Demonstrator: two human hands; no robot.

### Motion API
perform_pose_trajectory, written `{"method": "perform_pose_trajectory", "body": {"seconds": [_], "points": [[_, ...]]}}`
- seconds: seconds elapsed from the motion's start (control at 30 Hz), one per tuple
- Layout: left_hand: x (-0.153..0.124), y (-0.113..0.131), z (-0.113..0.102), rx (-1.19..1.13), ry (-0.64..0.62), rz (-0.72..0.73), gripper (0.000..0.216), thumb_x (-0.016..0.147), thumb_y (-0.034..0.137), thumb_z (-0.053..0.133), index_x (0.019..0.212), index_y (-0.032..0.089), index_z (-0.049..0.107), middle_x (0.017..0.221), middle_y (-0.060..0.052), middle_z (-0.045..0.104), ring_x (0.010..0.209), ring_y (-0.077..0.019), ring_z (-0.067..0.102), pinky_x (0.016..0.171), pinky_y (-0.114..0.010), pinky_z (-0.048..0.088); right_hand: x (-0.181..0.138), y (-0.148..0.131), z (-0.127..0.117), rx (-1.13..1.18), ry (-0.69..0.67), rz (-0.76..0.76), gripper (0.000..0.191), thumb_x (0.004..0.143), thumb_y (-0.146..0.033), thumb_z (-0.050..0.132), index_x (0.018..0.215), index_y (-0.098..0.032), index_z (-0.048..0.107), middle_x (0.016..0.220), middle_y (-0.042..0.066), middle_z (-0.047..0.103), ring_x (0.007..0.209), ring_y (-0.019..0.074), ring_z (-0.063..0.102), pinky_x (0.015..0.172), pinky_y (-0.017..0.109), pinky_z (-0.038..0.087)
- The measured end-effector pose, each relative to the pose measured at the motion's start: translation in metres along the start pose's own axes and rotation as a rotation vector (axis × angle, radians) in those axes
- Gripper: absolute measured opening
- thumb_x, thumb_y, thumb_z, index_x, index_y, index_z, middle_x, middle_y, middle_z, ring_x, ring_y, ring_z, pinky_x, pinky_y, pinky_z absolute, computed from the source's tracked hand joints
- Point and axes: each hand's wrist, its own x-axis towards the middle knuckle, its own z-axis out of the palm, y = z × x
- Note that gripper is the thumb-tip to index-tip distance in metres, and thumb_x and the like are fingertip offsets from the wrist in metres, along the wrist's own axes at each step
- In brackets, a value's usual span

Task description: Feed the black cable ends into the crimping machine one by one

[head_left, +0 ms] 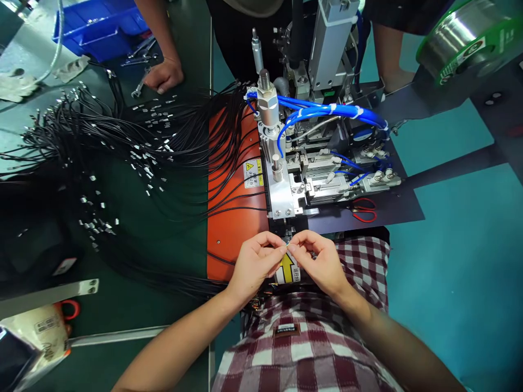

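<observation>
My left hand (255,267) and my right hand (322,264) meet fingertip to fingertip at the front end of a metal machine (281,190). Both are closed in a pinch on tiny thin wires (287,245), mostly hidden by the fingers. One black cable (220,258) runs over the orange plate (216,228) towards my left hand; whether the wires belong to it I cannot tell. Just below my fingers lies a label with a yellow arrow (287,268). Several other black cables (241,209) reach from the plate into the machine's side.
Bundles of black cables with shiny ends (134,130) spread over the dark green table (134,223). Beyond them rest a co-worker's hand (165,75) and a blue bin (102,27). Red-handled scissors (363,209) lie right of the machine, below a solder spool (469,43).
</observation>
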Motion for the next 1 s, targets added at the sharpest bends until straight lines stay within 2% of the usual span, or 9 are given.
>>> {"method": "perform_pose_trajectory", "body": {"seconds": [0.23,0.53,0.87,1.0], "points": [[0.0001,0.0007,0.0009,-0.037,-0.004,-0.001,0.023,0.076,0.033,0.070,0.079,0.015,0.056,0.045,0.008,0.044,0.037,-0.0036,0.034,0.040,-0.017,0.023,-0.0016,0.0025,0.0009,0.022,-0.006,0.012,0.014,0.081,-0.028,0.061,0.073,-0.017,0.056,0.057,-0.004,0.047,0.051,0.0094,0.042,0.048,0.022,0.032],[0.0005,0.0015,0.0014,-0.012,-0.011,0.008,0.023,0.078,0.033,0.069,0.079,0.015,0.055,0.045,0.008,0.045,0.038,-0.0036,0.035,0.040,-0.016,0.024,-0.0012,0.0000,0.0009,0.018,0.020,-0.004,0.013,0.080,-0.028,0.063,0.077,-0.016,0.061,0.064,-0.002,0.054,0.054,0.0107,0.047,0.051,0.023,0.036],[-0.0025,0.0015,0.0029,-0.070,0.001,-0.007,0.022,0.077,0.032,0.069,0.078,0.015,0.054,0.045,0.008,0.045,0.038,-0.0033,0.035,0.042,-0.017,0.023,-0.0014,-0.0005,0.0045,0.136,-0.005,0.086,0.020,0.077,-0.035,0.065,0.072,-0.017,0.058,0.058,-0.004,0.049,0.049,0.0093,0.043,0.047,0.022,0.035],[-0.0022,0.0029,0.0033,-0.086,0.003,-0.022,0.021,0.076,0.030,0.070,0.076,0.015,0.055,0.043,0.007,0.045,0.037,-0.0039,0.036,0.043,-0.018,0.024,-0.0031,0.0020,0.0047,0.157,-0.008,0.076,0.021,0.079,-0.037,0.065,0.073,-0.017,0.057,0.056,-0.005,0.048,0.048,0.0090,0.043,0.046,0.022,0.035]]}}
